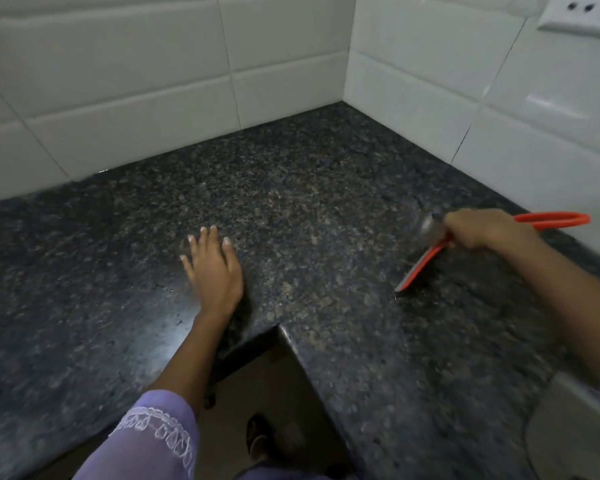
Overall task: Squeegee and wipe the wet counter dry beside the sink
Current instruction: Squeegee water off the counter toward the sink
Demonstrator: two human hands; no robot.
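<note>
- Left hand (213, 268) lies spread flat on the dark stone table (309, 202); on a wet top it may slip.
- Right hand (489, 228) grips the red squeegee (421, 265), blade tilted on the table; a blurred, hurried stroke could skip and leave streaks.

The red squeegee (426, 258) tilts with its blade edge down on the dark speckled granite counter (291, 202). Its looped handle points right.
</note>
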